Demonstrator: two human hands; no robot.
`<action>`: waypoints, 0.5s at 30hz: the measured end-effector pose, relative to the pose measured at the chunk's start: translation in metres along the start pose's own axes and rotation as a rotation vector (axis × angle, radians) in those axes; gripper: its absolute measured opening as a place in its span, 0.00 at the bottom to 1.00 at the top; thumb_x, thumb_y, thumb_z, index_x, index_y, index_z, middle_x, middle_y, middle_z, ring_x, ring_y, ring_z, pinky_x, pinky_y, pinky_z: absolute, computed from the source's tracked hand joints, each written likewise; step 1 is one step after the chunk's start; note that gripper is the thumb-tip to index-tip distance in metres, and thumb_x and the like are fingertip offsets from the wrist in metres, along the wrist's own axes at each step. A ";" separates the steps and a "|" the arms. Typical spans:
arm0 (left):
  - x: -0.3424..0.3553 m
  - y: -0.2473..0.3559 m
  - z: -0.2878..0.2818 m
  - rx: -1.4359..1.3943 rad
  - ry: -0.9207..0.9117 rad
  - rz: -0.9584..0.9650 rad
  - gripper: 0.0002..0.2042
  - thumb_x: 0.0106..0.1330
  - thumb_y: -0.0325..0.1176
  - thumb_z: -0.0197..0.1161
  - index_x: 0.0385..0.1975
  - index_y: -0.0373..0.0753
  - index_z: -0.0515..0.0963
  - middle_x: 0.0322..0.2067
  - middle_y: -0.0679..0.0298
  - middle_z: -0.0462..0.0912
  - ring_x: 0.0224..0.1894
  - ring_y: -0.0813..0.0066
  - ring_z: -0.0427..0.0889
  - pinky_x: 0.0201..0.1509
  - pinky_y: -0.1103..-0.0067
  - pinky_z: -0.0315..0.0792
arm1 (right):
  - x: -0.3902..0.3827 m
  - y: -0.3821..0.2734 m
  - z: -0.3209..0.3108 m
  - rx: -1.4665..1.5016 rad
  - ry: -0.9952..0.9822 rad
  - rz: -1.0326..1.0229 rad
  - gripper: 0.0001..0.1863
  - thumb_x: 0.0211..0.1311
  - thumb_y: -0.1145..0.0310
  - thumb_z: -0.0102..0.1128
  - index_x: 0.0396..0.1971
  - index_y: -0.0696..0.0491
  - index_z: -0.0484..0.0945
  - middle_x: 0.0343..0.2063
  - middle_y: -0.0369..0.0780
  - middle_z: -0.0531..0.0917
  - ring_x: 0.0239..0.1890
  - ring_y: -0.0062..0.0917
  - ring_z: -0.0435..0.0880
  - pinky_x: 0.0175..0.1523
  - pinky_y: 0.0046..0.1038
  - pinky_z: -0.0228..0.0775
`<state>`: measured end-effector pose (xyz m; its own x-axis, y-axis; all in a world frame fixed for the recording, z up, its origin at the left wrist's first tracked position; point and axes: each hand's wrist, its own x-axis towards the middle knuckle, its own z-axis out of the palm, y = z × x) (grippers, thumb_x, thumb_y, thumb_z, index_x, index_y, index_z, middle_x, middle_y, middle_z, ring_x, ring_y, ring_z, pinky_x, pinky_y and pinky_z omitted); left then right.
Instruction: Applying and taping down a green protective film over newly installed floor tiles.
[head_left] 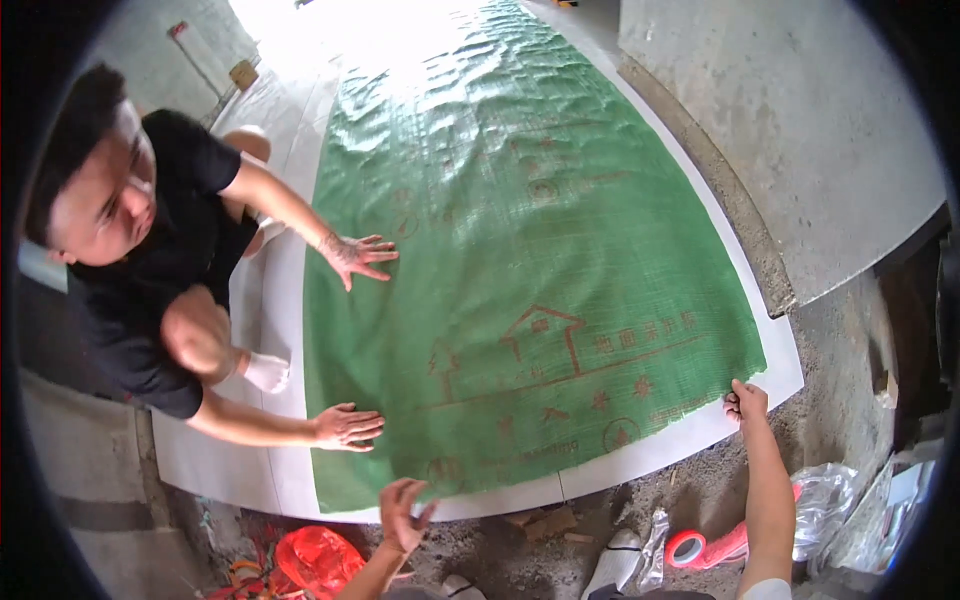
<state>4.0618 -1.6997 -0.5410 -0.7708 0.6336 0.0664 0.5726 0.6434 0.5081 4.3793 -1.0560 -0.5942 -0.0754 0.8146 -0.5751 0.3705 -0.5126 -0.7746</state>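
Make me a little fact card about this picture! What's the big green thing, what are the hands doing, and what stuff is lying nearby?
Big thing: green sheet with a printed house, on a white surface
Left hand: open, by the sheet's near edge
Right hand: fingers curled at the sheet's near right corner; grip unclear
Other person: crouching at left, both hands spread on the sheet
Lying nearby: red roll, crumpled red plastic, clear plastic

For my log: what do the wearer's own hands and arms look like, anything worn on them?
Both the left hand and the right hand are bare, with no gloves. No watch, ring or bracelet is discernible. A white sleeve edges in on the right arm; none shows on the left.
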 end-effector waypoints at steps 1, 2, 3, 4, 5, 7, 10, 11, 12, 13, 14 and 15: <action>-0.011 -0.020 -0.001 0.050 0.102 -0.075 0.20 0.61 0.36 0.75 0.51 0.38 0.81 0.50 0.53 0.80 0.54 0.52 0.77 0.61 0.62 0.70 | 0.007 -0.001 -0.011 0.055 -0.022 0.003 0.16 0.70 0.62 0.69 0.30 0.54 0.72 0.21 0.40 0.80 0.16 0.27 0.81 0.14 0.27 0.67; -0.026 -0.041 0.001 0.177 0.243 -0.244 0.19 0.63 0.36 0.74 0.50 0.35 0.79 0.48 0.52 0.79 0.51 0.52 0.77 0.59 0.61 0.71 | 0.008 -0.003 -0.012 0.049 -0.032 -0.010 0.16 0.70 0.62 0.69 0.30 0.54 0.72 0.21 0.40 0.80 0.16 0.27 0.81 0.14 0.27 0.67; -0.033 -0.056 -0.009 0.053 0.308 -0.490 0.21 0.64 0.38 0.73 0.53 0.34 0.77 0.46 0.53 0.79 0.50 0.54 0.76 0.57 0.62 0.71 | 0.008 -0.003 -0.014 0.039 -0.019 -0.006 0.16 0.70 0.62 0.69 0.30 0.54 0.72 0.21 0.40 0.80 0.16 0.26 0.81 0.14 0.27 0.67; -0.054 -0.097 -0.015 0.109 0.427 -0.601 0.25 0.65 0.40 0.72 0.58 0.34 0.75 0.47 0.53 0.76 0.48 0.56 0.76 0.55 0.62 0.72 | 0.006 -0.001 -0.010 0.034 -0.019 -0.001 0.15 0.70 0.63 0.69 0.30 0.54 0.72 0.20 0.39 0.80 0.16 0.26 0.80 0.14 0.27 0.67; -0.053 -0.110 -0.018 0.057 0.536 -0.792 0.30 0.65 0.44 0.73 0.61 0.35 0.72 0.50 0.51 0.74 0.47 0.55 0.76 0.55 0.63 0.72 | 0.009 0.003 -0.021 0.079 0.002 -0.012 0.15 0.70 0.63 0.68 0.30 0.54 0.72 0.20 0.39 0.79 0.15 0.26 0.80 0.14 0.27 0.66; -0.068 -0.164 -0.026 0.247 0.582 -0.952 0.38 0.62 0.52 0.75 0.65 0.33 0.68 0.51 0.47 0.73 0.45 0.57 0.76 0.54 0.63 0.73 | 0.015 0.006 -0.017 0.100 0.015 -0.014 0.15 0.71 0.62 0.68 0.29 0.53 0.72 0.20 0.38 0.79 0.15 0.25 0.79 0.14 0.27 0.65; -0.090 -0.228 -0.045 -0.046 0.598 -0.888 0.26 0.67 0.56 0.71 0.41 0.32 0.82 0.31 0.60 0.81 0.32 0.70 0.79 0.37 0.70 0.75 | 0.005 0.005 0.008 0.037 0.022 -0.003 0.15 0.71 0.63 0.67 0.28 0.52 0.72 0.19 0.38 0.78 0.14 0.25 0.77 0.14 0.27 0.64; -0.090 -0.233 -0.045 -0.052 0.598 -0.890 0.26 0.67 0.56 0.71 0.41 0.32 0.82 0.31 0.60 0.81 0.32 0.70 0.79 0.37 0.70 0.75 | 0.004 0.005 0.010 0.089 0.009 0.005 0.15 0.71 0.63 0.67 0.28 0.52 0.71 0.19 0.38 0.78 0.13 0.25 0.76 0.14 0.28 0.64; -0.078 -0.226 -0.047 -0.390 0.608 -1.042 0.24 0.69 0.56 0.69 0.34 0.34 0.83 0.26 0.65 0.80 0.28 0.74 0.77 0.32 0.74 0.72 | 0.004 0.005 0.004 0.137 0.007 0.008 0.15 0.71 0.64 0.67 0.28 0.52 0.71 0.19 0.38 0.77 0.13 0.25 0.75 0.14 0.28 0.64; -0.063 -0.216 -0.048 -0.734 0.599 -1.178 0.24 0.70 0.56 0.68 0.28 0.37 0.83 0.21 0.70 0.79 0.24 0.78 0.75 0.27 0.77 0.69 | 0.006 0.006 -0.008 0.131 0.021 0.000 0.15 0.71 0.64 0.67 0.28 0.52 0.71 0.19 0.38 0.77 0.13 0.25 0.75 0.14 0.28 0.64; -0.051 -0.207 -0.048 -0.744 0.597 -1.175 0.24 0.70 0.56 0.68 0.28 0.37 0.83 0.21 0.70 0.79 0.24 0.78 0.75 0.27 0.77 0.69 | 0.010 0.008 -0.015 0.155 0.037 0.006 0.15 0.71 0.64 0.67 0.28 0.52 0.71 0.18 0.38 0.77 0.13 0.25 0.75 0.13 0.28 0.63; -0.045 -0.199 -0.051 -0.663 0.491 -1.141 0.24 0.71 0.56 0.67 0.29 0.37 0.83 0.22 0.71 0.79 0.23 0.81 0.75 0.25 0.78 0.67 | 0.012 0.009 -0.014 0.179 0.042 0.019 0.15 0.71 0.64 0.67 0.29 0.52 0.71 0.18 0.39 0.77 0.13 0.25 0.75 0.13 0.28 0.63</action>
<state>3.9676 -1.8782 -0.6012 -0.8114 -0.3932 -0.4325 -0.5554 0.2880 0.7801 4.3942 -1.0471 -0.6041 -0.0300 0.8131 -0.5814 0.2004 -0.5649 -0.8005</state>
